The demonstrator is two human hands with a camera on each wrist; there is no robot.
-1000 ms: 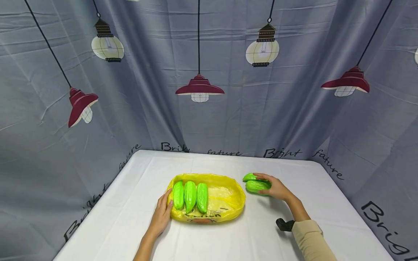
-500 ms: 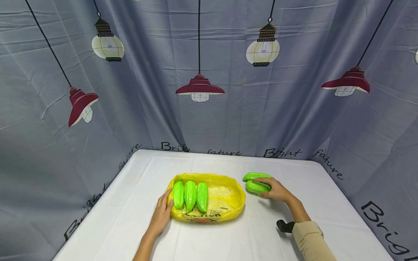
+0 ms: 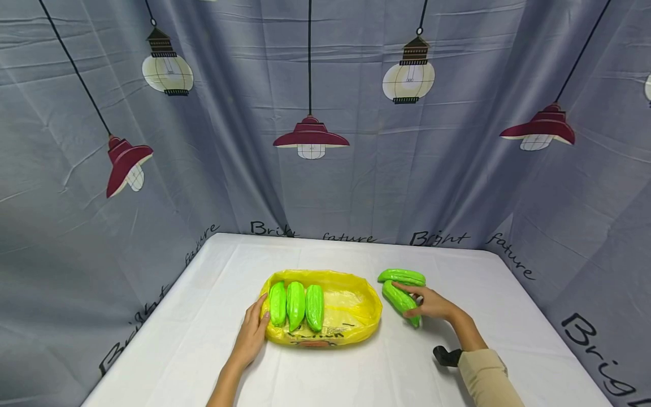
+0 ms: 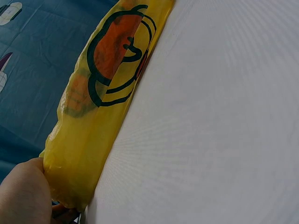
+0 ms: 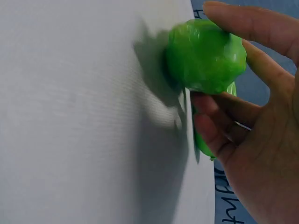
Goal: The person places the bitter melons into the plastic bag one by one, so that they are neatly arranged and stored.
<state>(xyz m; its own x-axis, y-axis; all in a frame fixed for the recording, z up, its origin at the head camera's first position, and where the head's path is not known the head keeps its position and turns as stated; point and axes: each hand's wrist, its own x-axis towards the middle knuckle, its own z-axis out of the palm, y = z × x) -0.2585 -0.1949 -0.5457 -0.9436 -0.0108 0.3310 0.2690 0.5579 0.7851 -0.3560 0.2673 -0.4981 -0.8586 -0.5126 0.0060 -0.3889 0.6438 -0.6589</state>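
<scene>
A yellow plastic bag (image 3: 356,333), spread into a low oval with raised sides, stands on the white table. Three bright green ridged gourds (image 3: 296,306) lie side by side in its left half. My left hand (image 3: 250,333) rests against the bag's left end, thumb (image 4: 28,186) along the near side. On the right, my right hand (image 3: 432,304) pinches another ridged green gourd (image 3: 399,299) between thumb and fingers; it slants toward me. The lumpy end of this held gourd (image 5: 205,56) faces the right wrist camera. Just behind it, one more green gourd (image 3: 403,276) lies on the table.
The white tablecloth (image 3: 335,379) reaches the grey-blue curtain (image 3: 366,192) at the back and sides. A black curved piece (image 3: 446,356) sticks out at the right wrist beside the beige sleeve (image 3: 485,373). The bag's right half shows bare yellow plastic.
The right hand has slid off the rear gourd and holds the front one, whose near end has swung toward me from lying crosswise. The left hand and bag have stayed put.
</scene>
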